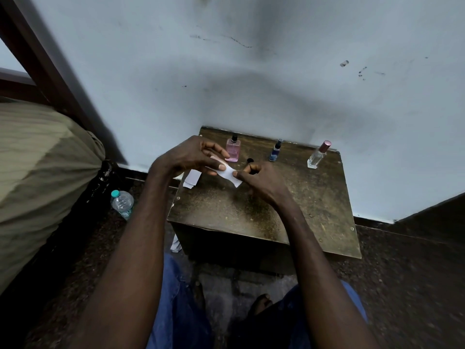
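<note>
Head view: your table (264, 222) sits mid-frame against the wall.
Hands: your left hand (186, 157) and right hand (259, 182) each pinch one end of the strip (230, 173), held above the table's upper left.
Risk: pull too hard and it may tear.
Bottles: pink (232, 149), blue (275, 151) and clear (318, 156) stand just beyond; a forward sweep could topple the pink one.
Cap (249, 161): lies loose by your right fingers.

Worn wooden table (289, 210), perfume bottles (232, 150); paper slips (192, 178)
</note>
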